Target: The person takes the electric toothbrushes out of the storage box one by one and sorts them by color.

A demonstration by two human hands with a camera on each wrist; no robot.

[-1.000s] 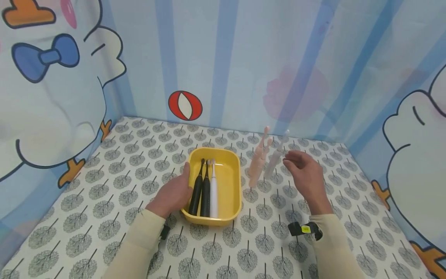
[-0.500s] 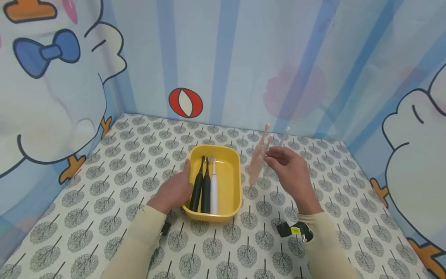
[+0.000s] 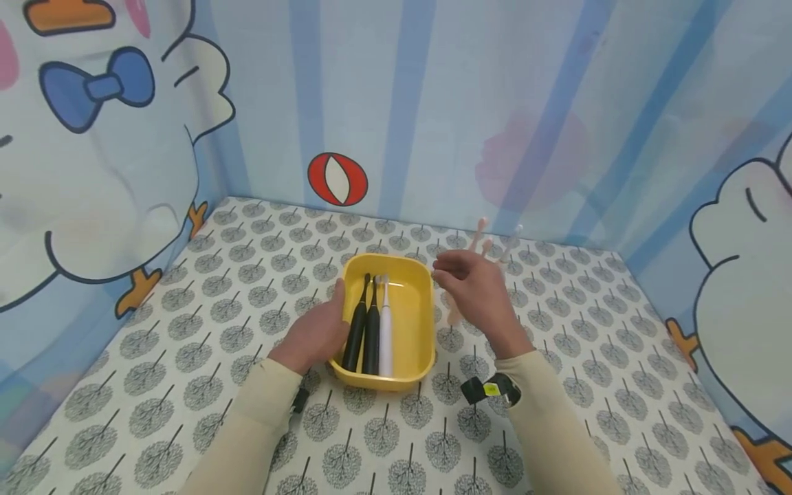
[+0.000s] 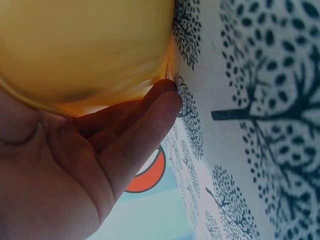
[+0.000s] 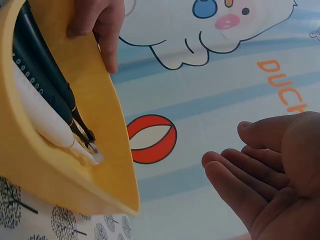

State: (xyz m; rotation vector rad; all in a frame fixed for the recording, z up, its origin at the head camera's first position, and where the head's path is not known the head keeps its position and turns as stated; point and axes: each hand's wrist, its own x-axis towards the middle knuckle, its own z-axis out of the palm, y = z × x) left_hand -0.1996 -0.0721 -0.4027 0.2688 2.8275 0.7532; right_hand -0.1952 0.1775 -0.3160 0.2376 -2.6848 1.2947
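Yellow bin [image 3: 410,330] sits on the patterned cloth [image 3: 427,474] in the head view, with my left hand [image 3: 314,333] gripping its left wall. My right hand [image 3: 476,285] hovers just beside its right rim, toward the far corner, fingers gently bent. Two black toothbrushes [image 3: 355,337] and a white toothbrush [image 3: 386,344] lie side by side along the bin's left, heads pointing far. Pink toothbrushes [image 3: 454,315] and a pale toothbrush [image 3: 512,244] show partly behind my right hand.

From the left wrist, my left fingers reach nearly straight along the bin's smooth, glossy outside.

From the right wrist, my right palm holds nothing, thumb apart from loosely curved fingers; my left thumb lies inside the bin's rim, a finger outside.
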